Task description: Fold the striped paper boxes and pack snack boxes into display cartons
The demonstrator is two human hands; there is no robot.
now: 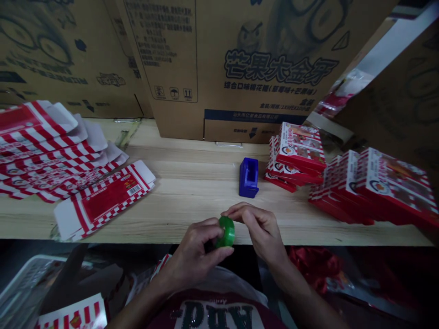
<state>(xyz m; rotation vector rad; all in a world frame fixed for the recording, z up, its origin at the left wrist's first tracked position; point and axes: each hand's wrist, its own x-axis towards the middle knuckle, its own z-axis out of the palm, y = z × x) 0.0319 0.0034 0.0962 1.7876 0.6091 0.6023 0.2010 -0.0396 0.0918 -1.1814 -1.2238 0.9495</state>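
My left hand (195, 250) grips a small green tape roll (226, 231) just in front of the wooden table's near edge. The fingers of my right hand (256, 226) are pinched together at the top of that roll, touching it. A blue tape dispenser (248, 177) stands on the table (192, 192) a little beyond both hands.
Flat red-and-white striped cartons (65, 169) lie fanned out at the left. Folded red boxes (299, 153) are stacked at the right, and more (373, 187) lie further right. Big brown cardboard boxes (240, 64) wall off the back. A basket (24, 288) sits low at the left.
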